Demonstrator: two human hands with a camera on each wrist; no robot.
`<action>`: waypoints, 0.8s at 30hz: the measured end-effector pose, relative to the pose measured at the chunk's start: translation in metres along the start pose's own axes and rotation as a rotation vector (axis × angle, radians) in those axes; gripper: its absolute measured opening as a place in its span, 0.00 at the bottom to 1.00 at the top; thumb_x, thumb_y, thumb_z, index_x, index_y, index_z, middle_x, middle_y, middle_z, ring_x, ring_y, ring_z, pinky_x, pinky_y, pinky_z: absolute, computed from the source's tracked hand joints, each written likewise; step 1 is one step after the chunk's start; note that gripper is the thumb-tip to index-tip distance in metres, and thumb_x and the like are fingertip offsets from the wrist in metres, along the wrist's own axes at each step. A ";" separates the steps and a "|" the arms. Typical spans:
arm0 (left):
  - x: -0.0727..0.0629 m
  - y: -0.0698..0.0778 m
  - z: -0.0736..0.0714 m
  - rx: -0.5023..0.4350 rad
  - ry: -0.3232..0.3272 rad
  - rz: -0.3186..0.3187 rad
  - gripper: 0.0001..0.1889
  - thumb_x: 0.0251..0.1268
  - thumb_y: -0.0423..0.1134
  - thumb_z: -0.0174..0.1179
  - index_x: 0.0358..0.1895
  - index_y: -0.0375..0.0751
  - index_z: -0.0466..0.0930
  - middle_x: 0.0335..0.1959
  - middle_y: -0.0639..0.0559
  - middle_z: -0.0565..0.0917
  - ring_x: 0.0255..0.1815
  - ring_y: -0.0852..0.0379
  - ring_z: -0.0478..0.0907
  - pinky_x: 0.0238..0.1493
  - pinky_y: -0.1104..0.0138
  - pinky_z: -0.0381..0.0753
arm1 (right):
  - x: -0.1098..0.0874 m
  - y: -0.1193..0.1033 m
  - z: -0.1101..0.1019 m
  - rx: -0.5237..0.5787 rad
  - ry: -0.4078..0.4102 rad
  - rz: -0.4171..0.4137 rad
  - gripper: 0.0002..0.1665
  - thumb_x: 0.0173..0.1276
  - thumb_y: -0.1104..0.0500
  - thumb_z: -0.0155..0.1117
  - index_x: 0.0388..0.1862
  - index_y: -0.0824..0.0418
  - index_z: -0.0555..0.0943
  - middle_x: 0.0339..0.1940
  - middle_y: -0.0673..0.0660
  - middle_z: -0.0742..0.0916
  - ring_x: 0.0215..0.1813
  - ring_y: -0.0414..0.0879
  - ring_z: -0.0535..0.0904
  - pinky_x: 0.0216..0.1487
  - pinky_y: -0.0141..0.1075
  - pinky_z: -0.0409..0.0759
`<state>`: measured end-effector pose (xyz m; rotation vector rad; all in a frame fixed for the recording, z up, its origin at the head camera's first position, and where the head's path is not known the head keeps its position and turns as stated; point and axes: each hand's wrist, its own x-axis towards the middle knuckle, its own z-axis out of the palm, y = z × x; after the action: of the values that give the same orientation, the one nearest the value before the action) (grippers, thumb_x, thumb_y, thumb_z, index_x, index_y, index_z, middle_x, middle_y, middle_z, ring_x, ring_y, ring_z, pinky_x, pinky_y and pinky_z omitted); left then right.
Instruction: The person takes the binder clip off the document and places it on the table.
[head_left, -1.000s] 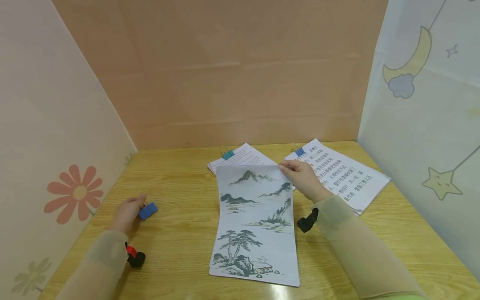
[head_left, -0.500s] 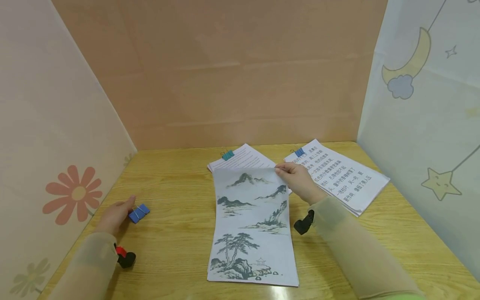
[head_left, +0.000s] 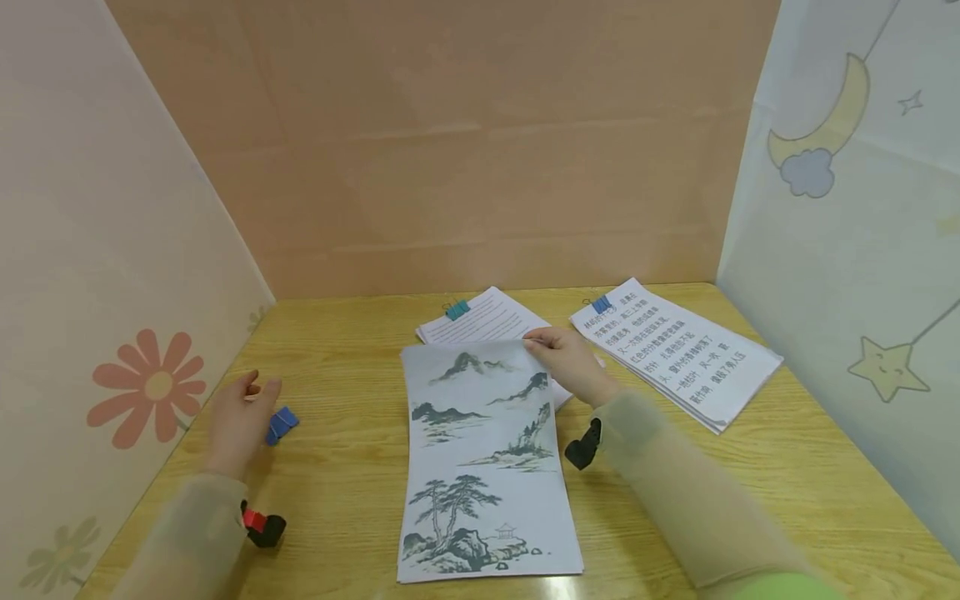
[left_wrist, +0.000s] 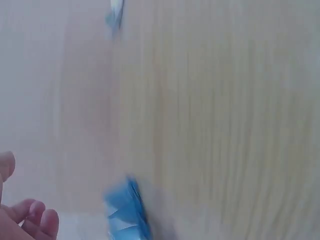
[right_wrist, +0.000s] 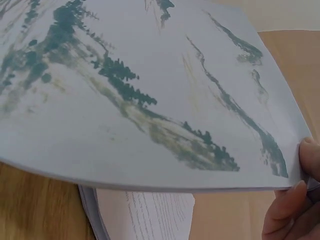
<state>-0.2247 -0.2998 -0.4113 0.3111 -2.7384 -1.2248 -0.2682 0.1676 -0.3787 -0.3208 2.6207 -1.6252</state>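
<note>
A thin stack of paper (head_left: 480, 417) with a printed ink landscape stands out in the middle of the head view, its top end raised. My right hand (head_left: 567, 364) pinches its top right corner between thumb and fingers; the right wrist view has the thumb on the printed face of the paper (right_wrist: 150, 167). On the wooden table at left lies a blue binder clip (head_left: 282, 425). Just left of it is my left hand (head_left: 238, 421), fingers loosely bent and holding nothing. The left wrist view shows the clip (left_wrist: 127, 212) blurred, apart from the fingertips.
Behind the landscape sheets lies a text stack (head_left: 502, 317) under a teal binder clip (head_left: 457, 310), partly covered. Another text stack (head_left: 667, 350) with a blue binder clip (head_left: 601, 304) lies at the back right. Printed walls flank the wooden table (head_left: 337, 500).
The landscape stack and my right hand have shifted left. My left hand first moved left with the blue binder clip, then came away from it, leaving the clip on the table.
</note>
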 end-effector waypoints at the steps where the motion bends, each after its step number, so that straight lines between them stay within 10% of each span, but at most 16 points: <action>1: -0.006 0.009 0.004 0.000 0.000 0.060 0.41 0.72 0.62 0.41 0.74 0.30 0.50 0.63 0.28 0.64 0.56 0.34 0.66 0.49 0.46 0.70 | 0.001 0.000 0.002 0.002 -0.001 -0.001 0.17 0.74 0.53 0.56 0.55 0.59 0.81 0.55 0.56 0.82 0.55 0.50 0.76 0.54 0.45 0.75; 8: -0.057 0.063 0.042 0.206 -0.079 0.551 0.18 0.67 0.45 0.61 0.54 0.37 0.77 0.54 0.39 0.75 0.52 0.41 0.71 0.49 0.47 0.71 | 0.014 -0.001 0.017 -0.009 -0.011 0.004 0.17 0.74 0.53 0.55 0.55 0.58 0.81 0.54 0.54 0.83 0.57 0.48 0.77 0.56 0.45 0.75; 13: -0.095 0.082 0.069 0.418 -0.171 0.883 0.10 0.56 0.42 0.70 0.36 0.45 0.79 0.46 0.50 0.79 0.50 0.50 0.75 0.52 0.53 0.75 | 0.021 -0.003 0.032 -0.002 -0.027 -0.001 0.17 0.75 0.53 0.55 0.56 0.58 0.81 0.55 0.54 0.83 0.57 0.48 0.77 0.56 0.45 0.76; 20: -0.125 0.082 0.087 0.548 -0.546 0.997 0.18 0.59 0.59 0.64 0.42 0.52 0.78 0.52 0.56 0.76 0.52 0.57 0.72 0.49 0.60 0.76 | 0.028 -0.006 0.048 0.009 -0.032 0.015 0.16 0.74 0.55 0.56 0.56 0.59 0.81 0.54 0.53 0.84 0.55 0.46 0.78 0.56 0.44 0.76; 24: -0.133 0.075 0.092 0.579 -0.607 1.046 0.24 0.57 0.66 0.60 0.46 0.52 0.77 0.53 0.57 0.74 0.51 0.58 0.71 0.43 0.62 0.76 | 0.034 -0.006 0.059 0.020 -0.041 0.021 0.16 0.74 0.55 0.56 0.55 0.58 0.81 0.52 0.52 0.84 0.54 0.45 0.79 0.55 0.42 0.77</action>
<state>-0.1242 -0.1531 -0.4203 -1.4663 -2.8517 -0.2345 -0.2918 0.1067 -0.3971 -0.3216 2.5674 -1.6198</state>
